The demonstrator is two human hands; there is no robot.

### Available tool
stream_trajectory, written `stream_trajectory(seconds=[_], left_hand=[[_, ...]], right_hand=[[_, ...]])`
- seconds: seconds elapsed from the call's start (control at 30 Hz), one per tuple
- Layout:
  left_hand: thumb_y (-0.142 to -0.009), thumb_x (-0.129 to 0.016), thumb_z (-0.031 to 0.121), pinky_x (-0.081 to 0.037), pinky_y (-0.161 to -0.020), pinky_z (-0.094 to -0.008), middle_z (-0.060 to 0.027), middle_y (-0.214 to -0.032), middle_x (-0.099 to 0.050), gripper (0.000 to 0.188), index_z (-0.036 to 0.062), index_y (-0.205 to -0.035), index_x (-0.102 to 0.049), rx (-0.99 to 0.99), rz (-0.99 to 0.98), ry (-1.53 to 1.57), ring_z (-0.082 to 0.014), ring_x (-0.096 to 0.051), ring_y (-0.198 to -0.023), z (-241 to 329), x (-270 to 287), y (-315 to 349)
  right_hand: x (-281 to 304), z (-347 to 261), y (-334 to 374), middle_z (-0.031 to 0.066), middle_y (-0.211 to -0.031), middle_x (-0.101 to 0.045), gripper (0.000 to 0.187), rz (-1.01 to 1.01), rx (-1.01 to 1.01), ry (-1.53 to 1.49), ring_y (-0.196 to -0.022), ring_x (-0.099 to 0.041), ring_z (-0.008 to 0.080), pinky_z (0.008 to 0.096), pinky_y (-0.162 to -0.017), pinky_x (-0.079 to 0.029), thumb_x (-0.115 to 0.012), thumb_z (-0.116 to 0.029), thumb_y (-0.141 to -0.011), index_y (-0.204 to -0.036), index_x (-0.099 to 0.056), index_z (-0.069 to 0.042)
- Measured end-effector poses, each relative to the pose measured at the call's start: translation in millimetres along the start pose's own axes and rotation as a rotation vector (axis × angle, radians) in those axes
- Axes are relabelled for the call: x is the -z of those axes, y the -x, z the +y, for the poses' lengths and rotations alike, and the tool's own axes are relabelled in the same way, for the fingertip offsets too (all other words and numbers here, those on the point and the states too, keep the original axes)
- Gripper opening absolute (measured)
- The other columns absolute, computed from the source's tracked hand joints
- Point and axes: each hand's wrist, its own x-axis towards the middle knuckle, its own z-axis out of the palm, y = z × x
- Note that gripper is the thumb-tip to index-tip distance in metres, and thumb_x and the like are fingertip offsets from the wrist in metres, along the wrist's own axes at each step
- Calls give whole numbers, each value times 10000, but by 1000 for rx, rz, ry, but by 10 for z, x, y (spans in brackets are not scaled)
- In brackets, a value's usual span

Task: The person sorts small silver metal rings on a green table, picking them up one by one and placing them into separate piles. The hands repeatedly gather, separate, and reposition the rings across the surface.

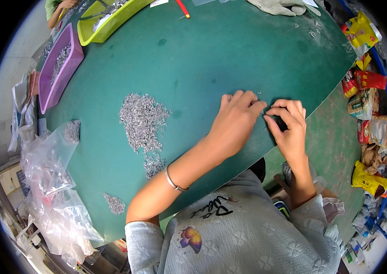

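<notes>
Over the right part of the green table (pixel 193 59), my two hands meet fingertip to fingertip. My left hand (pixel 237 119) is closed, its thumb and forefinger pinching a tiny shiny metal piece (pixel 262 111). Facing it, my right hand (pixel 290 122) has its thumb and forefinger curved nearly together at that same spot; whatever is between them is too small to make out. One loose metal piece (pixel 259 92) lies just beyond the fingers. A large heap of small curved metal pieces (pixel 142 119) lies left of my left forearm, with a smaller cluster (pixel 154 163) partly behind that arm.
Another little metal pile (pixel 114 203) sits nearer the front left. Clear plastic bags (pixel 52 182) hang over the left edge. Purple (pixel 68 68) and yellow-green (pixel 116 20) baskets hold metal parts at far left. A red-handled tool (pixel 182 8) and grey glove (pixel 278 6) lie at the back.
</notes>
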Motion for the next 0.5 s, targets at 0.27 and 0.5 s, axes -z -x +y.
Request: stream_trajectory(seconds=[0.27,0.5], left_hand=[[-839,-684,23,-407,-798,-380,-86,-965,-619,95,29,-928,-650,36,-2,14,-281,-575,-909,-11,27,4],[-835,-676,9,-430,-769,-391,-115,-926,-628,96,7,-925,-640,125,70,0,-314,-595,-871,-65,120,84]], right_hand=[[30,43,-4,64,-916,-657,184,108,120,83,-850,-589,253,359,-764,-405,-771,16,-716,-869,-682,-34],[17,-3,60,75,-917,-657,170,-25,238,8,-842,-596,258,374,-709,-428,-767,-11,-711,-863,-692,-15]])
